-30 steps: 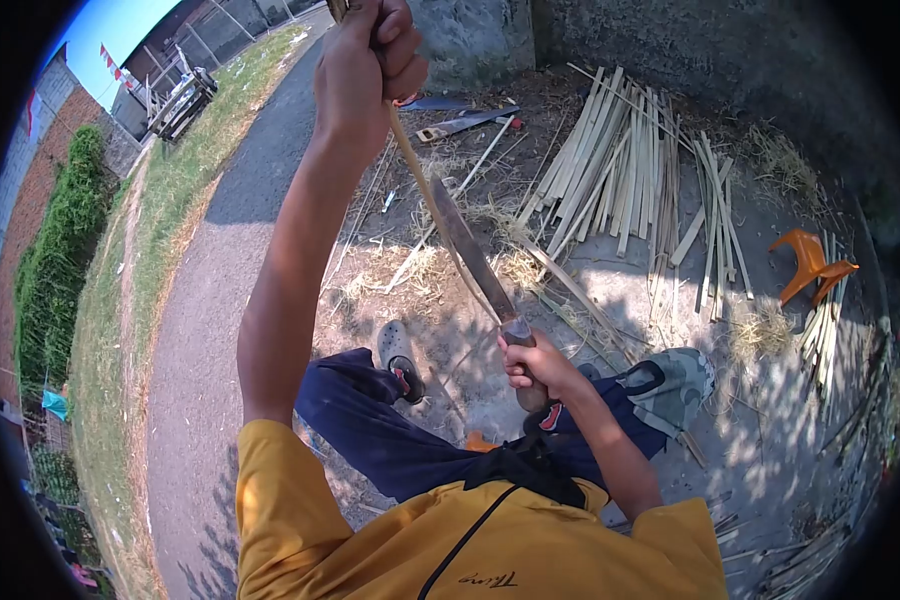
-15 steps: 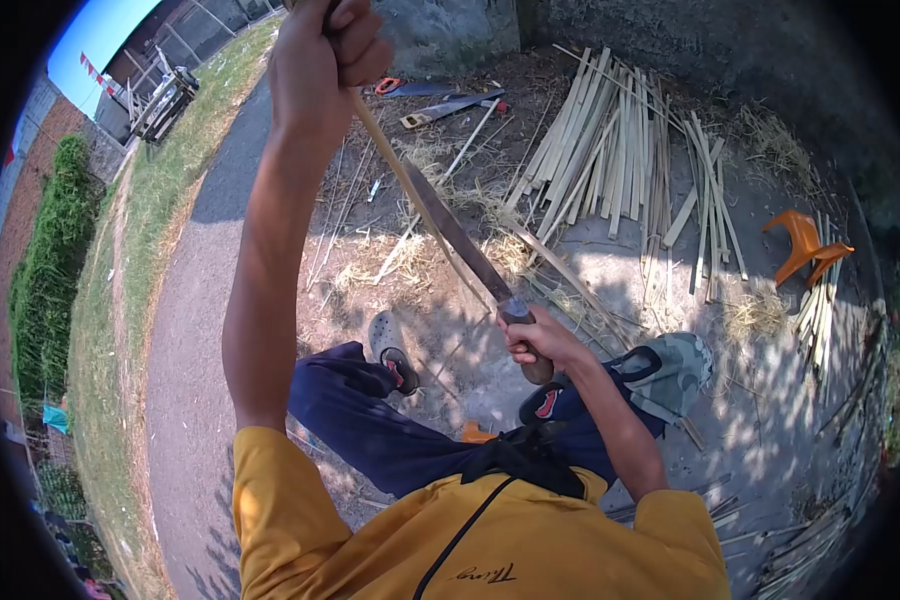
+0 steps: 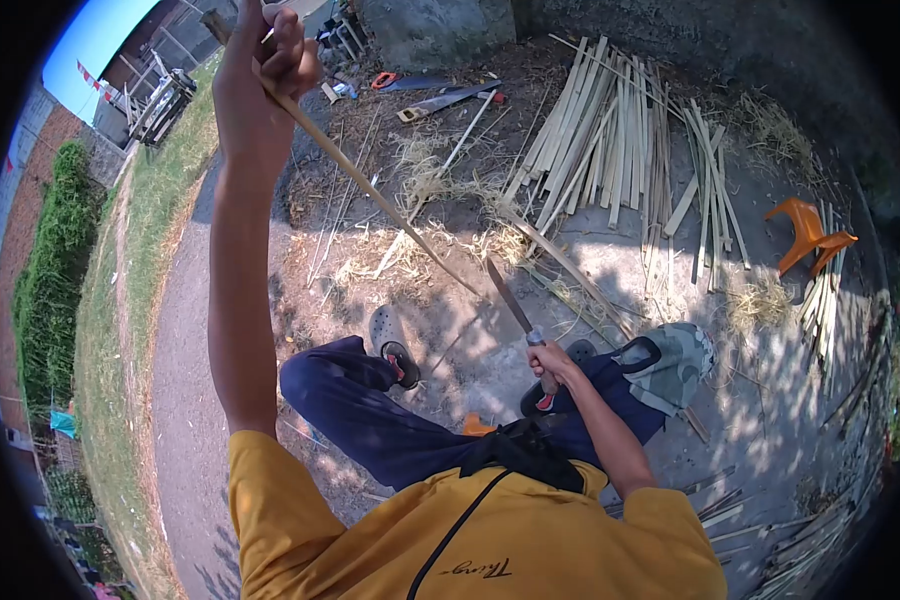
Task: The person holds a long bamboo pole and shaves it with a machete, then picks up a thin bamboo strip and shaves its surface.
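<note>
Bamboo strip [image 3: 370,188], long and thin, is held slanting above the ground. Its upper end is clasped in the closed fingers of the left hand [image 3: 255,75]. Its lower end lies near the knife [image 3: 512,300], whose handle is gripped by the right hand [image 3: 558,362]. The strip is judged light, springy and splintery, best grasped firmly near one end.

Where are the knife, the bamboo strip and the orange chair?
knife [image 3: 508,297], head view, middle of the blade.
bamboo strip [image 3: 370,188], head view, halfway along its length.
orange chair [image 3: 806,240], head view, its plastic body.
</note>
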